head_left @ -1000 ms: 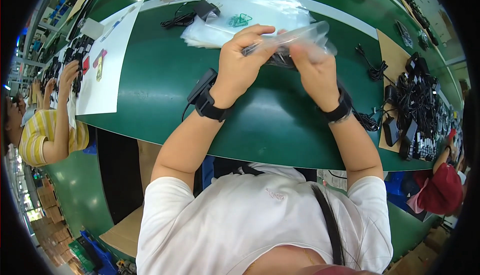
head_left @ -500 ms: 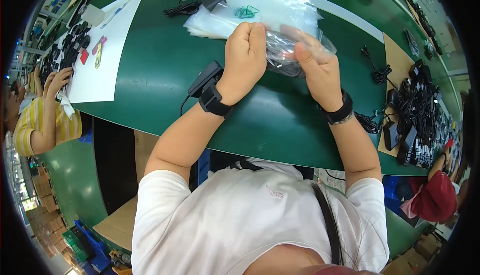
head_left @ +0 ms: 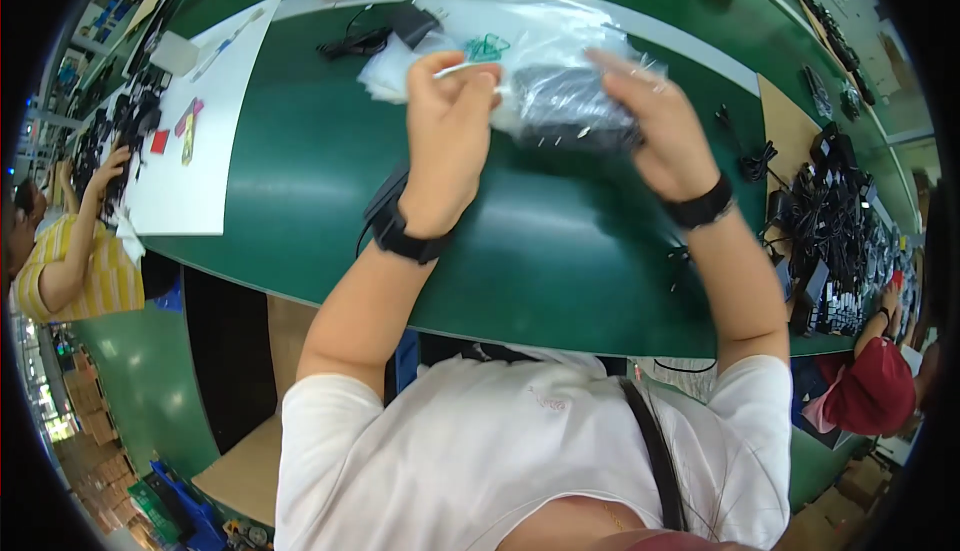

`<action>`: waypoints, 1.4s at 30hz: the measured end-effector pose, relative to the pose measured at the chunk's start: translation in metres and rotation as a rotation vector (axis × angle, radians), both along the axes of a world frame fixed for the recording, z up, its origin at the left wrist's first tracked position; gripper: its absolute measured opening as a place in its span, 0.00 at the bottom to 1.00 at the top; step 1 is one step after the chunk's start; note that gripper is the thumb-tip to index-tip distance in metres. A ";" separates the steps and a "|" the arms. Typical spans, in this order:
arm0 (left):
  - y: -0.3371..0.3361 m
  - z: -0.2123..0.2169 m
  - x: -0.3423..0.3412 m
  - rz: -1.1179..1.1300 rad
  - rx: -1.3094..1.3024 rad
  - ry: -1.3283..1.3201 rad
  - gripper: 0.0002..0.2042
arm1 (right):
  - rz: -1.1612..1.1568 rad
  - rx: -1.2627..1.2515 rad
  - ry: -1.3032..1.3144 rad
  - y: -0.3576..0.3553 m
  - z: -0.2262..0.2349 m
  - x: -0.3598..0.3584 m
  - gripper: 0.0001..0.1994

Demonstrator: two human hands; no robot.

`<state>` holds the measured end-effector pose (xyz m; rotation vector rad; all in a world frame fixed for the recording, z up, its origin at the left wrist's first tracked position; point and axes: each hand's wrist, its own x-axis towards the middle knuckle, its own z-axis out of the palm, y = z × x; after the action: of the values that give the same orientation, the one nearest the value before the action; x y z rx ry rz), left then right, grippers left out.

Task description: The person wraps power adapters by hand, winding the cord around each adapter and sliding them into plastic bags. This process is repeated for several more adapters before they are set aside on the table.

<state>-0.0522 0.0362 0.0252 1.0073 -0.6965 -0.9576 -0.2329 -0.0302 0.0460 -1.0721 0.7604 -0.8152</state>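
A clear plastic bag [head_left: 575, 106] with a dark packed item and cord-like loops inside hangs between my hands, above the green table. My left hand [head_left: 450, 136] is at the bag's left edge, fingers curled and thumb tip against them, pinching the plastic there. At the other end my right hand [head_left: 665, 126] grips the bag, its fingers over the top right corner and smeared by motion. Behind it lies a stack of clear bags [head_left: 385, 76] with a green rubber band tangle [head_left: 487, 48] on top. A black adapter [head_left: 388, 201] sits partly hidden behind my left wrist.
Another black adapter [head_left: 412, 23] with a coiled cord lies at the back left. Piled black adapters and cables [head_left: 835, 221] cover brown cardboard [head_left: 785, 116] on the right. A white sheet [head_left: 190, 196] lies at left, where a person in yellow stripes works; another in dark red sits right.
My left hand has shifted left and my right hand right, drawing apart. The bag has turned, so its dark contents now face me more flatly.
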 end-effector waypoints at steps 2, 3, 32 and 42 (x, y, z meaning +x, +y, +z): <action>0.004 0.005 0.015 0.127 -0.154 -0.202 0.17 | -0.100 -0.104 0.057 -0.050 0.009 -0.008 0.16; 0.003 0.008 0.016 0.162 -0.241 -0.299 0.18 | -0.137 -0.273 0.083 -0.089 0.006 -0.023 0.15; 0.025 0.019 0.002 0.295 -0.420 -0.952 0.07 | -0.580 -0.482 1.911 -0.032 0.053 -0.351 0.17; 0.009 -0.003 -0.006 0.275 -0.356 -1.015 0.04 | -0.252 -0.557 2.129 -0.156 -0.050 -0.407 0.12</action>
<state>-0.0582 0.0455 0.0226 1.2003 -1.4542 -0.0049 -0.6401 -0.1861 -0.0042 -2.2486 2.5081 0.3473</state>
